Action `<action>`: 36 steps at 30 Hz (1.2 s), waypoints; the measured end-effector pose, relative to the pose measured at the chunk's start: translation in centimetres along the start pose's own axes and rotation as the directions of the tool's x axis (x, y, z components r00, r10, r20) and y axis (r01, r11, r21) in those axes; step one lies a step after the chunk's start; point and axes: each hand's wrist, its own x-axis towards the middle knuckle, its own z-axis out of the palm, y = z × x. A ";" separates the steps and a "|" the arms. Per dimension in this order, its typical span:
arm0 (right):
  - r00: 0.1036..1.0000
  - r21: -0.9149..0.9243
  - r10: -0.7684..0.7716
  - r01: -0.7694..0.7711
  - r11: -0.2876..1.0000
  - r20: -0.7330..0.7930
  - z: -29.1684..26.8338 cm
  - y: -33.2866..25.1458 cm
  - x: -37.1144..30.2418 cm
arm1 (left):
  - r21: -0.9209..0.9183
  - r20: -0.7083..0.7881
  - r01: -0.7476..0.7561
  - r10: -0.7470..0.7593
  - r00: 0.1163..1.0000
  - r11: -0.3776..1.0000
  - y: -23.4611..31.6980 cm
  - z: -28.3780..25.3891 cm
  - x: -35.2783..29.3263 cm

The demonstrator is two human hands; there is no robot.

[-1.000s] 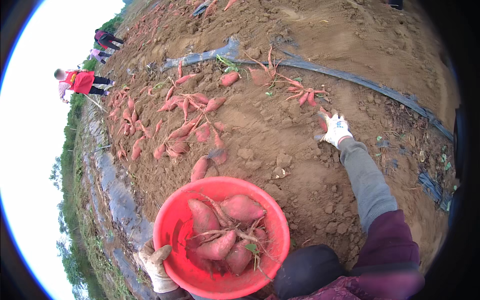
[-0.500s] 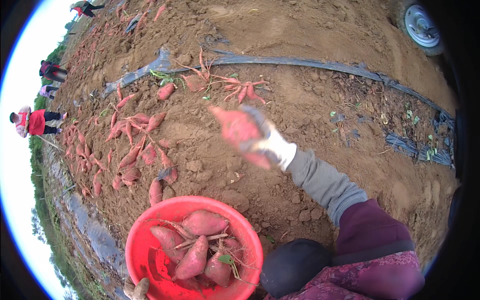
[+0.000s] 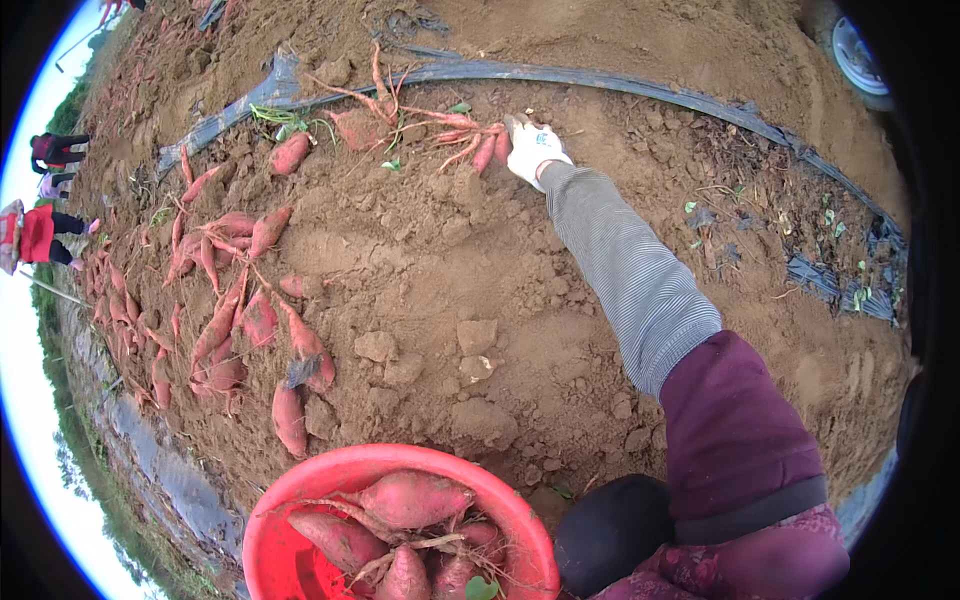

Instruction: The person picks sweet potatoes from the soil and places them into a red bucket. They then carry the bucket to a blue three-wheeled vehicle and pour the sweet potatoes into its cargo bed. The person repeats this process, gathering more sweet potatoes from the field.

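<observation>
My right hand (image 3: 535,152), in a white glove with dark fingers, reaches far out over the soil. It closes on the right end of a cluster of slim red sweet potatoes (image 3: 484,150); the back of the hand hides part of its fingers and of the cluster. Near me a red plastic tub (image 3: 262,530) holds several large sweet potatoes (image 3: 415,500) with stringy roots and a green leaf. My left hand is out of view.
Many sweet potatoes (image 3: 232,250) lie on the soil to the left. Black plastic film (image 3: 600,76) crosses beyond my hand. A vehicle wheel (image 3: 858,55) stands far right. Other people, one wearing red (image 3: 38,234), are at the left edge. My dark knee (image 3: 615,535) is beside the tub.
My right hand has moved farther out to the cluster; the large sweet potato it held is no longer visible in it. My left hand, earlier at the tub's rim, has left the view.
</observation>
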 end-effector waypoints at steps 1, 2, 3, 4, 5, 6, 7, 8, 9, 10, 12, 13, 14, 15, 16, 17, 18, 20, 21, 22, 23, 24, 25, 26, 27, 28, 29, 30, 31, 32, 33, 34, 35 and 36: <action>0.999 0.014 0.040 -0.041 0.999 0.034 0.0 0.0 0.5 | -0.013 -0.015 0.000 0.000 1.000 1.000 -0.1 -0.1 0.3; 0.995 0.007 0.096 -0.096 0.995 0.016 -0.2 -0.3 0.7 | -0.022 -0.018 -0.006 0.005 1.000 1.000 -0.3 0.0 0.7; 0.991 -0.001 0.103 -0.103 0.995 0.085 -0.9 -0.6 0.7 | -0.030 -0.026 -0.009 0.009 1.000 1.000 -0.4 0.0 0.9; 0.992 0.020 0.065 -0.068 0.998 0.113 -1.7 -1.0 0.6 | -0.050 -0.030 -0.014 0.013 0.999 0.999 -0.6 0.0 1.2; 0.985 0.018 0.044 -0.047 0.999 0.167 -2.5 -1.1 0.2 | -0.066 -0.030 -0.020 0.019 0.999 0.998 -0.8 0.1 1.3; 0.986 0.048 -0.015 0.007 0.999 0.168 -3.4 -1.2 -0.3 | -0.076 -0.028 -0.028 0.026 0.999 0.997 -0.9 0.2 1.4; 0.989 0.070 -0.022 0.012 0.997 0.143 -4.0 -1.2 -1.1 | -0.091 -0.033 -0.043 0.040 0.999 0.995 -0.9 0.2 1.5; 0.986 0.148 -0.021 -0.004 0.989 0.165 -4.5 -1.0 -2.1 | -0.103 -0.028 -0.072 0.069 0.997 0.992 -0.8 0.4 1.6; 0.982 0.250 -0.044 -0.004 0.968 0.186 -5.0 -0.9 -3.5 | -0.122 -0.024 -0.101 0.099 0.995 0.987 -0.5 0.6 1.8; 0.979 0.329 -0.050 -0.019 0.944 0.200 -5.6 -0.7 -4.9 | -0.155 -0.012 -0.125 0.124 0.992 0.980 -0.1 0.7 1.9; 0.947 0.569 0.062 -0.241 0.786 0.316 -6.5 -1.4 -8.6 | -0.209 0.087 -0.046 0.066 0.994 0.977 0.7 1.0 2.3; 0.927 0.788 0.038 -0.337 0.515 0.372 -7.6 -1.7 -11.0 | -0.219 0.168 -0.048 0.086 0.982 0.974 1.0 1.2 2.8; 0.947 0.888 -0.040 -0.283 0.363 0.318 -9.0 -2.8 -13.0 | -0.227 0.238 -0.046 0.102 0.966 0.973 1.2 1.3 2.8; 0.958 0.935 -0.156 -0.187 0.302 0.241 -10.9 -3.9 -15.0 | -0.124 0.136 -0.222 0.238 0.962 0.967 1.2 1.3 3.3; 0.951 0.953 -0.224 -0.150 0.263 0.211 -13.2 -4.9 -17.1 | 0.004 0.053 -0.371 0.370 0.927 0.929 1.1 1.4 3.4; 0.933 0.950 -0.284 -0.139 0.279 0.220 -15.4 -6.6 -19.5 | -0.177 0.130 -0.280 0.304 0.944 0.944 0.9 1.2 3.5; 0.911 0.953 -0.359 -0.101 0.285 0.204 -17.8 -8.1 -21.5 | -0.378 0.258 -0.173 0.283 0.924 0.910 0.5 1.3 3.6; 0.815 0.986 -0.563 -0.063 0.152 0.138 -21.4 -11.9 -26.4 | -0.134 0.162 -0.402 0.420 0.893 0.906 -0.2 0.9 3.9; 0.738 0.953 -0.669 0.132 0.272 0.089 -22.9 -13.3 -28.5 | -0.166 0.167 -0.376 0.402 0.900 0.912 -0.5 0.7 4.1; 0.616 0.885 -0.787 0.347 0.309 0.033 -24.1 -14.3 -30.6 | -0.228 0.191 -0.404 0.447 0.874 0.886 -0.8 0.6 4.3; 0.511 0.788 -0.855 0.563 0.251 -0.093 -24.1 -16.2 -33.2 | -0.329 0.193 -0.277 0.351 0.916 0.903 -1.0 0.5 4.5; 0.377 0.644 -0.918 0.735 0.215 -0.124 -23.8 -17.7 -35.2 | -0.397 0.206 -0.251 0.352 0.913 0.883 -1.1 0.4 4.5; 0.306 0.679 -0.952 0.705 0.206 -0.028 -23.8 -18.0 -36.4 | -0.342 0.196 -0.314 0.394 0.898 0.886 -1.2 0.3 4.6; 0.238 0.710 -0.963 0.655 0.257 0.130 -23.3 -18.2 -37.5 | -0.433 0.247 -0.186 0.314 0.917 0.882 -1.3 0.3 4.5; 0.273 0.692 -0.958 0.674 0.259 0.093 -22.1 -18.9 -37.9 | -0.413 0.194 -0.202 0.303 0.933 0.888 -1.2 0.2 4.5; 0.476 0.753 -0.877 0.552 0.359 0.068 -20.9 -18.9 -38.3 | -0.459 0.188 -0.247 0.365 0.912 0.854 -1.3 0.3 4.3; 0.640 0.617 -0.763 0.566 0.547 0.089 -19.2 -19.2 -38.4 | -0.466 0.171 -0.217 0.328 0.929 0.858 -1.3 0.2 4.2; 0.777 0.496 -0.630 0.546 0.675 0.002 -17.5 -19.1 -38.4 | -0.485 0.185 -0.196 0.319 0.930 0.852 -1.4 0.3 4.0; 0.818 0.431 -0.527 0.401 0.809 0.228 -15.7 -18.6 -38.6 | -0.514 0.215 -0.189 0.339 0.916 0.837 -1.5 0.3 3.9; 0.815 0.334 -0.386 0.253 0.908 0.433 -14.0 -18.1 -38.9 | -0.477 0.184 -0.205 0.325 0.928 0.855 -1.6 0.3 3.9; 0.733 0.458 -0.276 -0.055 0.887 0.622 -12.4 -17.5 -38.6 | -0.450 0.168 -0.236 0.341 0.925 0.862 -1.7 0.3 3.9; 0.716 0.526 -0.261 -0.174 0.832 0.648 -11.2 -16.6 -38.3 | -0.421 0.149 -0.265 0.354 0.923 0.868 -1.9 0.3 4.2; 0.745 0.615 -0.242 -0.274 0.739 0.622 -10.1 -16.4 -38.9 | -0.464 0.156 -0.271 0.379 0.912 0.844 -2.3 0.2 4.2; 0.742 0.630 -0.161 -0.409 0.660 0.651 -9.4 -16.1 -39.2 | -0.474 0.166 -0.216 0.328 0.930 0.854 -2.7 0.1 4.3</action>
